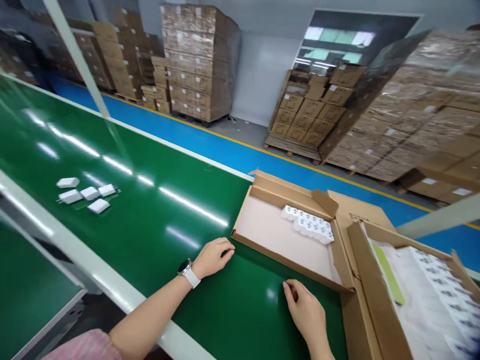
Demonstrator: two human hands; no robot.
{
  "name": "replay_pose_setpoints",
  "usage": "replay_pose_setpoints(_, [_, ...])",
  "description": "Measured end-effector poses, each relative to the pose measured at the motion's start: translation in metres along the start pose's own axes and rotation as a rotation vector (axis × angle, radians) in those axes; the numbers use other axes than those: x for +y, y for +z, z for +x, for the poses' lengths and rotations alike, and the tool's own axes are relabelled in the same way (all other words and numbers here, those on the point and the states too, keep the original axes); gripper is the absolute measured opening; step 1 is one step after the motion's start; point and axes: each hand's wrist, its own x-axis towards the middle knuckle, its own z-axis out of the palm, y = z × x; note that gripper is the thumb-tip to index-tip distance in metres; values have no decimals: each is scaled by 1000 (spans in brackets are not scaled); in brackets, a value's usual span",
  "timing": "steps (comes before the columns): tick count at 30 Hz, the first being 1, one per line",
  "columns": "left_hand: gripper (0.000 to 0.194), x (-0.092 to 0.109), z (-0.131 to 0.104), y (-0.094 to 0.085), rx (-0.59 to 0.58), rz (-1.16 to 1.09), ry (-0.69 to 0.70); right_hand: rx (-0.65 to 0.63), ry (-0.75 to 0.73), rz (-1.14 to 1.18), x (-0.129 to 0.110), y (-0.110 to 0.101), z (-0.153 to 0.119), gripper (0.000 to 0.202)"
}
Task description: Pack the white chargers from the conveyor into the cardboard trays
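My left hand, with a watch on its wrist, rests over the green surface by the near left corner of a shallow cardboard box. Its fingers are loosely curled, and nothing shows in them. My right hand is in front of the same box, thumb and fingers curled together; a small dark reddish spot shows between them, too small to name. Inside the box, rows of small white pieces stand at the back right. Several white plug adapters lie far to the left.
At the right is a deeper cardboard box with many white pieces and a yellow-green strip. A white rail edges the belt. Wrapped pallets of cartons stand beyond the blue floor.
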Motion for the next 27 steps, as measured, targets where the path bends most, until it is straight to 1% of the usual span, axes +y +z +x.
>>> replay_pose_setpoints(3, [26, 0, -2, 4, 3, 10, 5, -33, 11, 3, 8, 1, 0, 44])
replay_pose_setpoints(7, [26, -1, -5, 7, 10, 4, 24, -23, 25, -6, 11, 0, 0, 43])
replay_pose_setpoints(12, [27, 0, -4, 6, 8, 11, 32, -34, 53, -14, 12, 0, 0, 41])
replay_pose_setpoints(17, [29, 1, -5, 5, 11, 14, 42, -57, 51, 4, 16, 1, 1, 37])
replay_pose_setpoints(24, [29, -1, -6, 6, -2, 15, 39, -6, 42, -3, 14, 3, 0, 35])
replay_pose_setpoints(27, [30, -1, -5, 5, 1, 14, 44, -4, 54, -22, 13, 3, 0, 35])
